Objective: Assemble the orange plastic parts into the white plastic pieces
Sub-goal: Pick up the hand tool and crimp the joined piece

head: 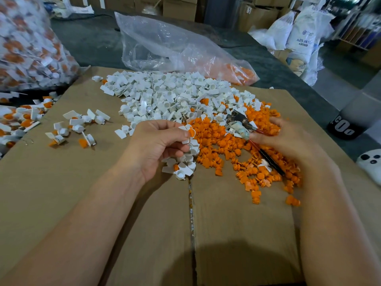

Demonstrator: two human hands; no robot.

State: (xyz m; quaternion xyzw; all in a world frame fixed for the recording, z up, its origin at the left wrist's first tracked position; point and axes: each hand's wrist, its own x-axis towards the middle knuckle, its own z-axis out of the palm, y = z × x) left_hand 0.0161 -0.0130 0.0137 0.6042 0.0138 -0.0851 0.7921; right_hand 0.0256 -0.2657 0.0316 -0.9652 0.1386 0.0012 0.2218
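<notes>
A heap of white plastic pieces [169, 93] lies on the cardboard sheet [237, 234] at the centre back. A heap of orange plastic parts [222, 145] spreads to its right and nearer me. My left hand [158, 145] is over the seam between the heaps and pinches a white piece with an orange part [190, 132] in it; more white pieces sit in its palm. My right hand [288, 139] rests on the orange heap and grips a small hammer-like tool [240, 122] with a red and black handle.
Several joined pieces [78, 126] lie loose at the left, with more at the left edge [18, 120]. A full clear bag [28, 42] stands at the back left. A nearly flat bag with orange parts [185, 48] lies behind the heaps. A white device [371, 164] sits at the right.
</notes>
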